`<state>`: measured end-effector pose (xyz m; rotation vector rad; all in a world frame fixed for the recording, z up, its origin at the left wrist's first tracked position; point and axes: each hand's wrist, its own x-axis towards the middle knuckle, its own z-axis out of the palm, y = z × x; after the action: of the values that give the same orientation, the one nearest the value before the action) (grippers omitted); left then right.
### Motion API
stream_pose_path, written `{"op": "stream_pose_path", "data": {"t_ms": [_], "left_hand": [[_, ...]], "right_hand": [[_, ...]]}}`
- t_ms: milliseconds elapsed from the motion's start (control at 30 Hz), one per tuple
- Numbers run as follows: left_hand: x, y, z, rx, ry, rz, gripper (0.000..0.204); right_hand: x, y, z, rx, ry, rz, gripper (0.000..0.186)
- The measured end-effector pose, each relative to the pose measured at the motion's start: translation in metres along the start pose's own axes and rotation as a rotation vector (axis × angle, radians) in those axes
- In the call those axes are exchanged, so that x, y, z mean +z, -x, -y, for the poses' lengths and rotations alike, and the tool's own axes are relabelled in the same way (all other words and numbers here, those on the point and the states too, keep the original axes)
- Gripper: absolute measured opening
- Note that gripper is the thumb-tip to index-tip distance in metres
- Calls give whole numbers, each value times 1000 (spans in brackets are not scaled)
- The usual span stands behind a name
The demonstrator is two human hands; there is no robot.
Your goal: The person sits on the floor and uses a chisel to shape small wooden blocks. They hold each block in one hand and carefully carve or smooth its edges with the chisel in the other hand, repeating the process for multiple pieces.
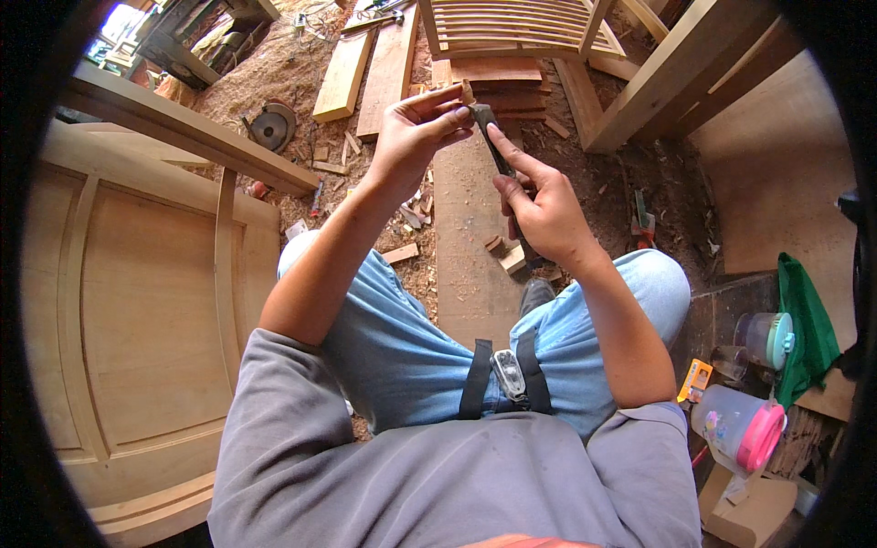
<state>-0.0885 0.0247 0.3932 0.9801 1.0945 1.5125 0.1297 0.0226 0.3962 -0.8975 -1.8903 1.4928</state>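
Note:
Out in front of me, my left hand [416, 137] pinches a small light-brown piece of wood [468, 92] between thumb and fingers. My right hand [546, 208] is closed round a dark, flat-bladed tool [491, 137], which looks like a chisel or knife; its forefinger stretches along the blade. The tool's far end meets or nearly meets the wood piece by the left fingertips; I cannot tell if they touch. Beneath both hands runs a long plank [470, 283] sprinkled with shavings. Two small wood blocks [512, 258] lie on it below my right hand.
A panelled wooden door [151, 310] stands at the left. A circular saw [271, 126] and long boards [345, 78] lie on the shaving-strewn floor ahead. Beyond my hands is a slatted wooden frame [512, 23]. Plastic jars, one pink-lidded [731, 420], and a green cloth [804, 329] are at the right.

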Motion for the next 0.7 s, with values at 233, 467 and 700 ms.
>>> {"op": "stream_pose_path", "data": {"t_ms": [233,467,700], "left_hand": [[0,2,1,50,-79,23,36],[32,19,8,26,-378,145,35],[16,6,-4,-70,24,-2,40]], "right_hand": [[6,0,-5,-72,80,-84,59],[1,-16,-5,-283,79,-385,55],[-13,-10,-7,-64,-48,-303,58]]}}
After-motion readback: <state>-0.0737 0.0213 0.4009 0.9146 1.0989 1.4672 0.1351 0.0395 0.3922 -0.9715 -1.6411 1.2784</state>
